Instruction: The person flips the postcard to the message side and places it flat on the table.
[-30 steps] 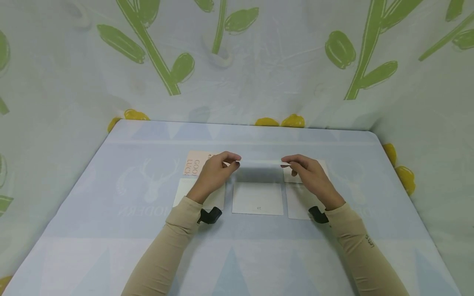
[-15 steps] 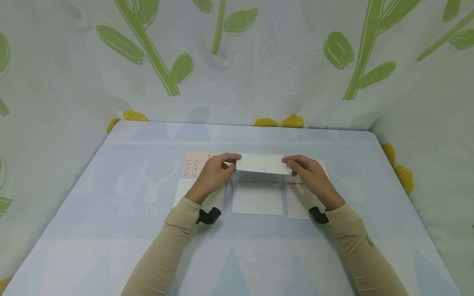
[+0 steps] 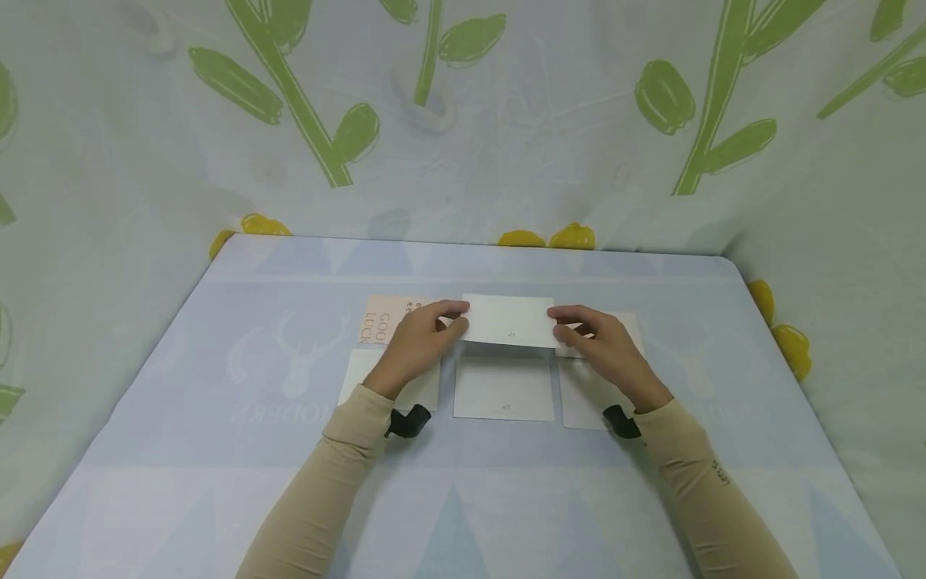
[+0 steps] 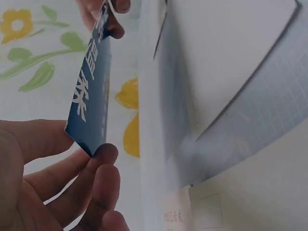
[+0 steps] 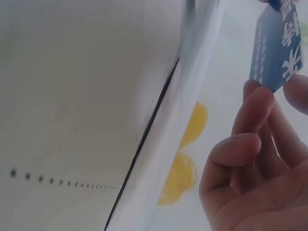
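A postcard is held up between both hands, its white back tilted toward the head camera. Its other face, dark blue with large white characters, shows on the card in the left wrist view. My left hand pinches the left edge between thumb and fingers. At the opposite edge my right hand does the same, fingertips at the upper and lower part of that side. Directly below lies a white card flat on the table, partly in the raised card's shadow.
A pinkish card reading "GOOD LUCK" lies behind the left hand, above another white card. Two more pale cards, a near one and a far one, lie partly under the right hand. A patterned cloth covers the table.
The postcard, seen edge-on a second ago, has tipped so its white back faces the head camera. Both hands have stayed nearly in place; the right fingers shifted slightly along the edge.
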{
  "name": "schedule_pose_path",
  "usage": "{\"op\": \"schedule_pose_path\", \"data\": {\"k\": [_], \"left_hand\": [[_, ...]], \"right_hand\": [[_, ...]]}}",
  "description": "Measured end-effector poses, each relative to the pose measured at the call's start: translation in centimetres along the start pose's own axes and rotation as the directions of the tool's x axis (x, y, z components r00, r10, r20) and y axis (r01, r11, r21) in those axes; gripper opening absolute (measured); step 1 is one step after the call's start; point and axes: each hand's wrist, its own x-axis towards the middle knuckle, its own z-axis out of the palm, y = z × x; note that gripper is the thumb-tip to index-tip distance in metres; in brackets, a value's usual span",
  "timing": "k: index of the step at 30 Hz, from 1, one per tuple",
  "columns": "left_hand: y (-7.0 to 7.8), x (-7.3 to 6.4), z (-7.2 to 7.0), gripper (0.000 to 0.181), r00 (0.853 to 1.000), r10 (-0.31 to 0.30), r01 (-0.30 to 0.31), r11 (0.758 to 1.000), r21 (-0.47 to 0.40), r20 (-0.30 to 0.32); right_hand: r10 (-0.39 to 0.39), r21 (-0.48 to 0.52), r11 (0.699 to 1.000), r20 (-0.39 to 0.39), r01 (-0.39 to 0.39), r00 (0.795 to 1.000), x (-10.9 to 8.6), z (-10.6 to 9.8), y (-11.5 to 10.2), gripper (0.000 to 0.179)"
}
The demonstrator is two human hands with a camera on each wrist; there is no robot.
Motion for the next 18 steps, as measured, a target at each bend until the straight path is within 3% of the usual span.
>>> {"op": "schedule_pose_path", "data": {"k": [6,10,18], "left_hand": [[0.0,0.1,0.4,0.040,0.997,0.067,-0.061,0.985,0.159,-0.034],[-0.1,0.4,0.7,0.041,0.996,0.084,-0.071,0.965,0.251,-0.041],[0.2,0.8,1.1,0.040,0.989,0.138,-0.096,0.891,0.444,-0.062]], "right_hand": [[-0.014,-0.041,0.999,0.002,0.014,1.000,0.1,0.3,-0.1,0.041],[-0.015,-0.055,0.998,0.001,0.015,1.000,0.2,0.3,-0.1,0.043],[0.002,-0.108,0.994,-0.003,-0.003,1.000,0.9,0.8,-0.1,0.047]]}}
